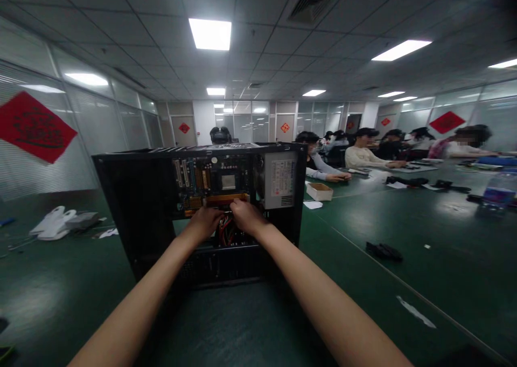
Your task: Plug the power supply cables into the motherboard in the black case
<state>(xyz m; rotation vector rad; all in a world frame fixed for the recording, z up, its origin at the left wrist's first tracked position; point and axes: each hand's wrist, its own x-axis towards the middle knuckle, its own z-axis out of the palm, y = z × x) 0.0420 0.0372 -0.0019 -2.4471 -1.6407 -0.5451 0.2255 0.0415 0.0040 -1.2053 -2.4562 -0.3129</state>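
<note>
An open black computer case [117, 210] stands on the green table in front of me, its inside facing me. The motherboard [214, 170] carries several slots and a silver square processor [228, 181]. Both my hands reach into the case at the board's lower edge. My left hand [204, 221] is closed, fingertips beside a bundle of red, black and yellow cables [227, 233]. My right hand [247, 216] pinches just below the orange-yellow memory slots [226, 199]. Whatever lies between the fingers is hidden. A grey power supply [278, 181] with a white label sits at the upper right.
Left on the table lie a white plastic bag [54, 222] and a grey box [83, 220]. On the right are a small open carton [320, 192], a black cloth-like item [383, 251], a paper strip [416, 311] and a water bottle [501, 189]. Several people sit farther back.
</note>
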